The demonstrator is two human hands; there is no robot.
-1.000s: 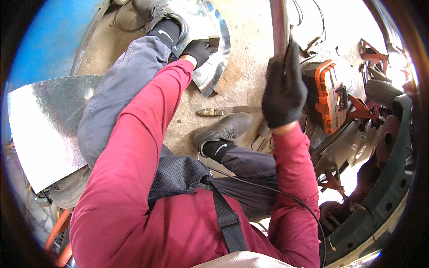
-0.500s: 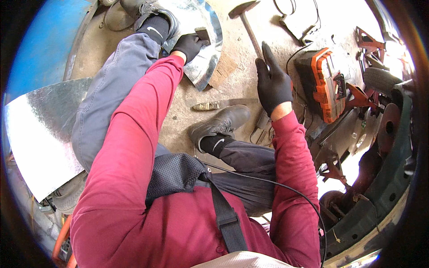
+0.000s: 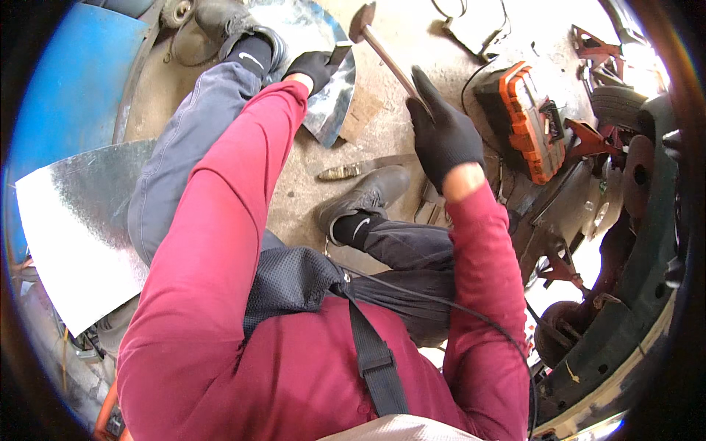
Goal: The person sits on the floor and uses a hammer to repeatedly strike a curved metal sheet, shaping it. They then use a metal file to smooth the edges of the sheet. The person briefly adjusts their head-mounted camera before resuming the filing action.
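Note:
My gloved left hand (image 3: 315, 67) grips a short dark metal piece (image 3: 340, 53) on the curved shiny sheet metal (image 3: 327, 121), beside my left boot. My gloved right hand (image 3: 445, 128) is closed on the handle of a hammer (image 3: 364, 22), whose head is just right of the dark piece and slightly above it. The handle slants from my palm up to the left. Brown cardboard (image 3: 366, 110) sticks out from under the sheet. A long flat tool (image 3: 346, 170) lies on the floor by my right boot (image 3: 368, 198).
An orange-and-black toolbox (image 3: 521, 117) stands at right, with red jack stands (image 3: 596, 48), a tyre (image 3: 618, 106) and dark car parts (image 3: 647, 235) beyond. At left are a blue panel (image 3: 70, 88) and another shiny metal sheet (image 3: 77, 228). Cables lie on the floor.
The hammer has swung down and leftward toward my left hand's metal piece. My right hand has moved left and tilted with it; my left hand has shifted slightly up and left.

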